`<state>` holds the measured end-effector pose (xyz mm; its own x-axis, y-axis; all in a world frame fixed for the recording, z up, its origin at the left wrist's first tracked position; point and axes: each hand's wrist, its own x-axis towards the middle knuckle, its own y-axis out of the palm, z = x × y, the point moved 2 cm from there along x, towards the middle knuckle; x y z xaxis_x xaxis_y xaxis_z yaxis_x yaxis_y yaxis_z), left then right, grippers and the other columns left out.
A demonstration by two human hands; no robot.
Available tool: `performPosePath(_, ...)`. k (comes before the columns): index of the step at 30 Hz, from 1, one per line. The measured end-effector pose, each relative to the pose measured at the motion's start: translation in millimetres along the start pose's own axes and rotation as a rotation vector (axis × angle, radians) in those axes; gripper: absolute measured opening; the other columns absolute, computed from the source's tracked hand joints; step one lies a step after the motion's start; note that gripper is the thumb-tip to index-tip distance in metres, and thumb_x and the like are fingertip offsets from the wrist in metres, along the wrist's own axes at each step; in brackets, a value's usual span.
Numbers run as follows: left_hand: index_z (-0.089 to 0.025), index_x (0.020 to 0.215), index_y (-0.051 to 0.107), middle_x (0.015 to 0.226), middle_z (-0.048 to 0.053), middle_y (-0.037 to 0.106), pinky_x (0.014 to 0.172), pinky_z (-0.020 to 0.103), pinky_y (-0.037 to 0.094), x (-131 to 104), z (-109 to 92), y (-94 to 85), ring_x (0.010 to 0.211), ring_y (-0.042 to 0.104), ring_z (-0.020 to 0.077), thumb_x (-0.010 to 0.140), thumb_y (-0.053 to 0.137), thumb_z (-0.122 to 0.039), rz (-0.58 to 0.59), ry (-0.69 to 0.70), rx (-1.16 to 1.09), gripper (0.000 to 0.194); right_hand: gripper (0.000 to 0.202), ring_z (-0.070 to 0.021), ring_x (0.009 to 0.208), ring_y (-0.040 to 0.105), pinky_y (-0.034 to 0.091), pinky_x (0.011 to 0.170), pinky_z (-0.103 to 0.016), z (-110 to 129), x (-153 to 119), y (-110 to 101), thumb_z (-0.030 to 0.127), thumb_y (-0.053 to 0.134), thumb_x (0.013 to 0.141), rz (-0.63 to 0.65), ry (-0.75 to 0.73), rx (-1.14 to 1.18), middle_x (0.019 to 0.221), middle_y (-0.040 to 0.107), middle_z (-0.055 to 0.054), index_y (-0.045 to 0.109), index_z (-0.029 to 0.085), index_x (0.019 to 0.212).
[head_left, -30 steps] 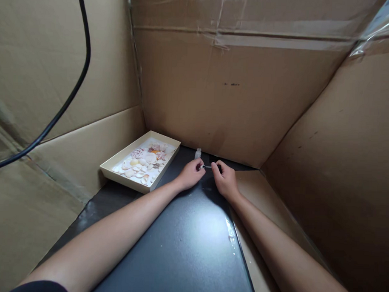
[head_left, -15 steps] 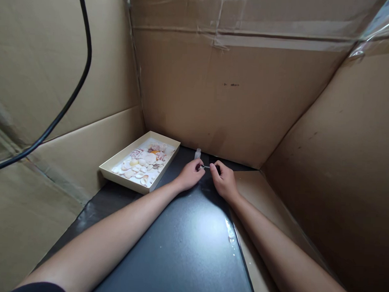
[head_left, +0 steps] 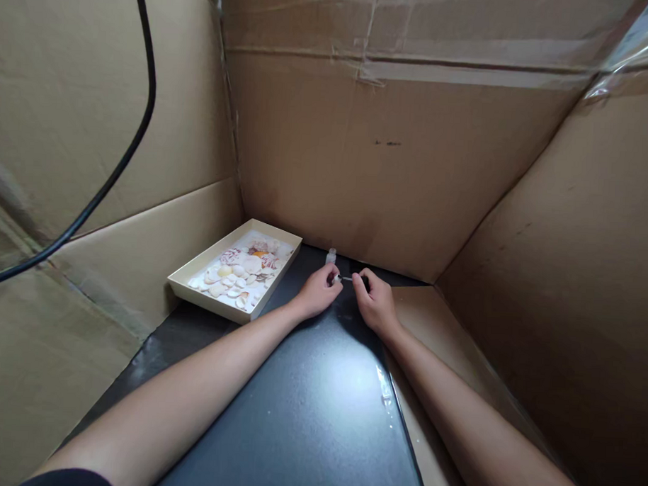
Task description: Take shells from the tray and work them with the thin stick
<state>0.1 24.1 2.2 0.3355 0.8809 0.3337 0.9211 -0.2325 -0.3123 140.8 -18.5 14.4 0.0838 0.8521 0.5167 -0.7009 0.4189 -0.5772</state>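
Note:
My left hand is closed in a pinch around a small whitish piece, mostly hidden by the fingers; its kind cannot be made out. Facing it, my right hand grips a thin pale stick with a dark end inside the fingers. The stick's tip points left and is at or very near the piece in my left hand. Just beyond the left fingers stands a small clear bottle, upright, its lower part hidden by that hand.
To the left, a shallow cream tray holds many seashells. Both forearms reach over a black tabletop. Cardboard walls enclose the back and sides, and a cardboard sheet lies at right. A black cable hangs at upper left.
The small piece in my left hand now shows more of its whitish side, and the stick's tip has shifted slightly against it. Tray and bottle stay put; the view moved a little.

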Motion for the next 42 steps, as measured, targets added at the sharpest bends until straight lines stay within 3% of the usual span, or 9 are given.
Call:
performPosePath(26,-0.017,0.076,0.043,0.067,-0.005,0.042,0.062,0.021,0.033,1.1,0.7,-1.1,0.062,0.039,0.0082,0.081,0.049,-0.015,-0.033,-0.027,-0.023,0.008,0.035,-0.0129,0.057,0.047,0.030,0.057,-0.023,0.4,-1.4,0.7,0.047,0.041,0.091,0.007,0.008,-0.006,0.061,0.052,0.002,0.052,0.020,0.073)
performPosePath(42,-0.018,0.082,0.042,0.073,-0.004,0.043,0.057,0.019,0.033,2.1,10.4,1.0,0.060,0.038,0.0070,0.077,0.054,-0.013,-0.075,0.056,0.002,0.014,0.033,-0.0127,0.057,0.046,0.029,0.056,-0.023,0.0,-1.1,1.6,0.047,0.042,0.090,0.015,-0.003,-0.013,0.060,0.051,0.002,0.052,0.020,0.073)
